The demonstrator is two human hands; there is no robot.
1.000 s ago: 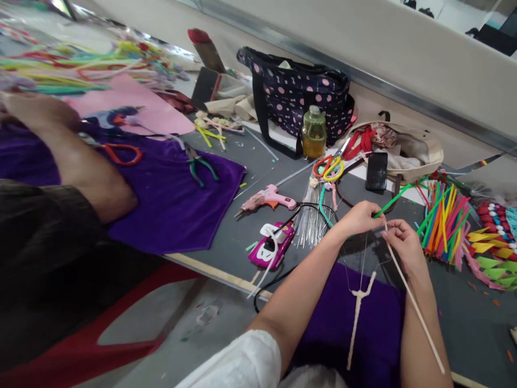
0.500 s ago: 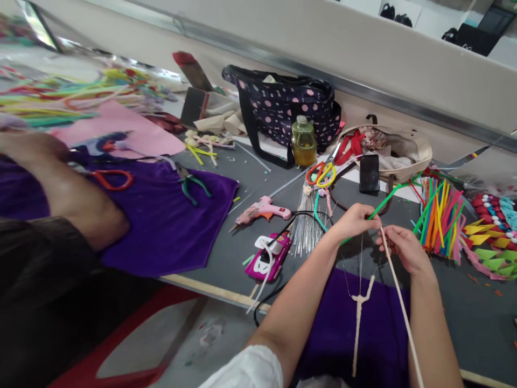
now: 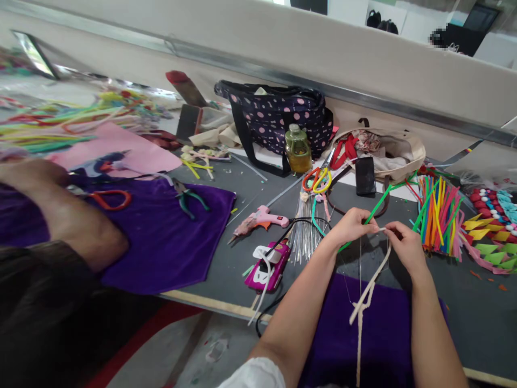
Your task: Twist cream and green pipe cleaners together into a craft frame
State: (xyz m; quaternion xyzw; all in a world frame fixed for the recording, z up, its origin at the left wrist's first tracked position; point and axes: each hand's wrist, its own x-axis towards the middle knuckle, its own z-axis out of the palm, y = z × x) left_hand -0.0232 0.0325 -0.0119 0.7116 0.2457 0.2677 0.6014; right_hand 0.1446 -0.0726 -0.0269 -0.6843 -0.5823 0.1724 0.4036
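My left hand (image 3: 352,226) pinches a green pipe cleaner (image 3: 377,202) together with the top of a thin wire. My right hand (image 3: 405,247) meets it fingertip to fingertip, gripping the upper end of a cream pipe cleaner (image 3: 367,299). The cream piece bends down from my fingers to a twisted joint and hangs over a purple cloth (image 3: 383,334) in front of me. Both hands hover above the grey table (image 3: 258,237).
A co-worker's forearm (image 3: 68,215) rests on another purple cloth (image 3: 169,231) at left, near green pliers (image 3: 188,196). A pink glue gun (image 3: 260,220), a magenta tool (image 3: 270,258), a bundle of wires (image 3: 305,231), a phone (image 3: 365,175), polka-dot bag (image 3: 278,121) and coloured pipe cleaners (image 3: 438,215) lie around.
The long cream pipe cleaner that ran straight past my right wrist now bends down toward the twisted joint. My hands have closed together. The view has tilted slightly.
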